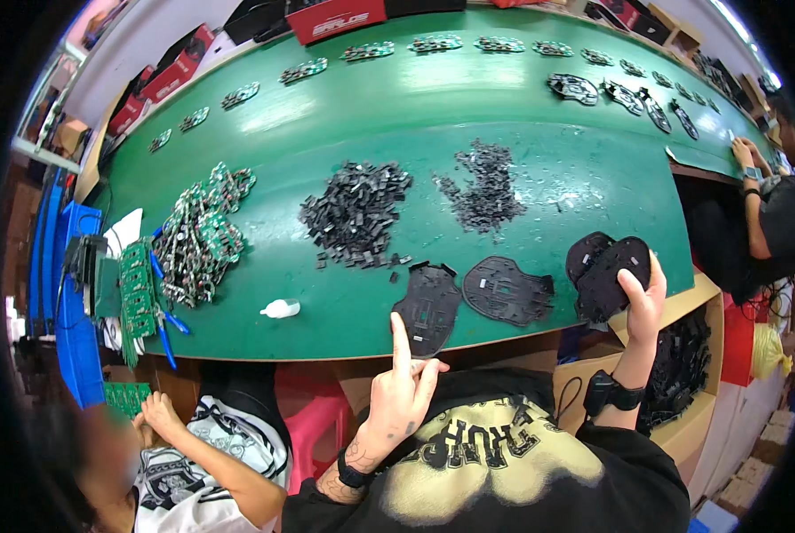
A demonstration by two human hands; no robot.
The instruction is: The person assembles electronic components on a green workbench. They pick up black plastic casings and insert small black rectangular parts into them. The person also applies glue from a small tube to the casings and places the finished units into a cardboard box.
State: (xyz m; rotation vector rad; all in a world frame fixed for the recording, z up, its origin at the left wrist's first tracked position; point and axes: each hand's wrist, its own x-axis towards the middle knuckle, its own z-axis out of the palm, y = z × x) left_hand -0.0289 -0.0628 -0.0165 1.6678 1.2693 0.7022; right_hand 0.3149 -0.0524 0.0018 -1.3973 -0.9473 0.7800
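Note:
My left hand (399,391) has its index finger stretched out to the left edge of a flat black plastic base plate (430,302). This plate lies near the table's front edge, and the hand grips nothing. A second black base plate (508,291) rests just to its right. My right hand (643,298) is closed around the right side of black base plates (603,275), at least two of them overlapping. Beyond the plates lie a heap of small black rectangular pieces (355,213) and a looser heap of smaller black bits (484,186).
A pile of circuit boards (202,235) and a white squeeze bottle (281,308) are on the left of the green table (273,191). More boards (368,51) line the back. An open carton (695,342) holds black parts at right. Co-workers sit at left and far right.

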